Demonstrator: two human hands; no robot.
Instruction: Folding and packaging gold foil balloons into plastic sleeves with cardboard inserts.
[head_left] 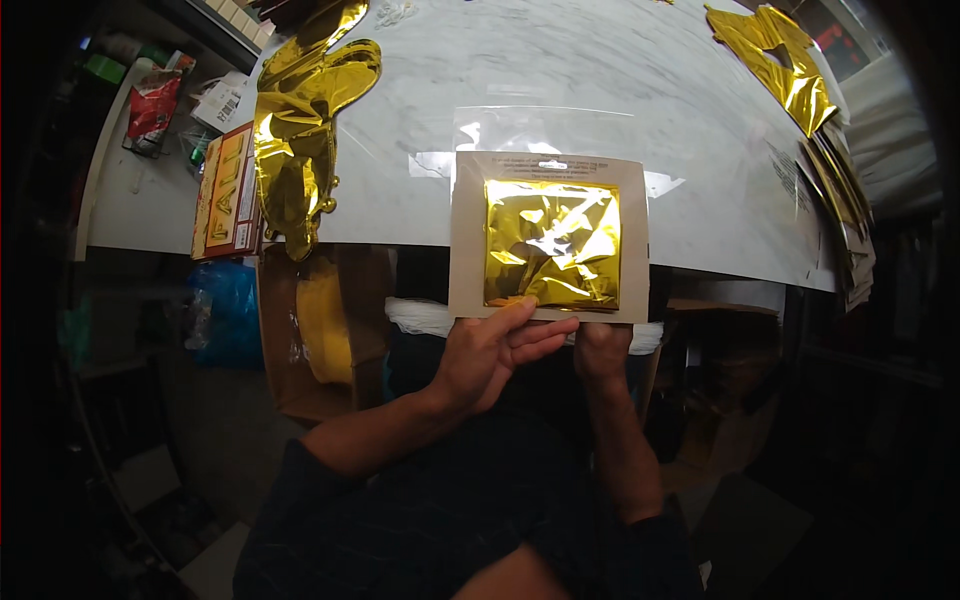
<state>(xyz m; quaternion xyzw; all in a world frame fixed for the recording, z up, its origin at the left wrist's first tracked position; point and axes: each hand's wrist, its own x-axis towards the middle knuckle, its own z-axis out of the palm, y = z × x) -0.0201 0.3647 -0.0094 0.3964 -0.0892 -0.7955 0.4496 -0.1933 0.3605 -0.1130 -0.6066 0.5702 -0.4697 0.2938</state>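
Note:
A brown backing card with a folded square of shiny gold foil on its face is held over the table's near edge. Clear plastic film reaches past the card's top edge; whether the card is inside it I cannot tell. My left hand grips the card's lower edge, its thumb on top by the foil and its fingers pointing right beneath the edge. At the lower right edge, my right hand is closed on the card, with its fingertips hidden behind it.
Flat gold foil balloons lie on the left of the marbled table, beside a printed box. More gold foil and stacked cards line the right edge. An open cardboard box stands below the table.

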